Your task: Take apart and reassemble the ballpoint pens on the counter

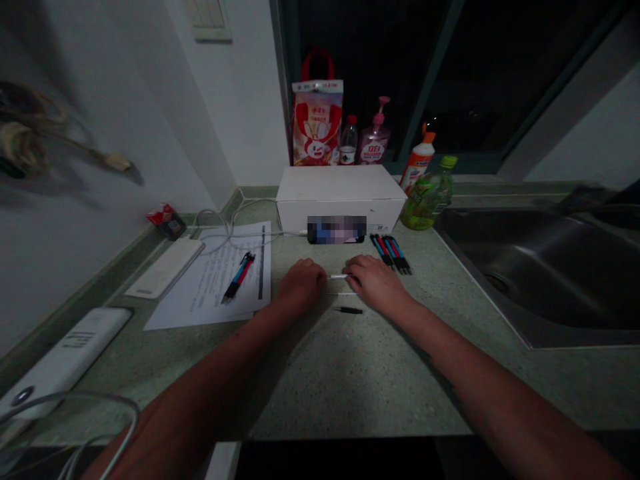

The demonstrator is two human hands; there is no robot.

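Note:
Both hands rest low over the counter, close together. Between them runs a short, thin white rod (338, 276), like a pen part; its ends disappear into the fingers. My left hand (302, 283) is closed on the left end, and my right hand (373, 280) pinches the right end. Just below lies a thinner pale stick (343, 294), probably a refill, flat on the counter. A black pen piece with a narrow tip (349, 310) lies nearer me. Several pens (391, 254) in black, blue and red sit side by side beyond my right hand.
A phone (337, 231) with a cable leans on a white box (341, 190). Pens (239, 277) lie on a printed sheet (210, 310) at left. A green bottle (429, 197) stands near the sink (500, 330). A white power strip-like device (75, 353) lies front left.

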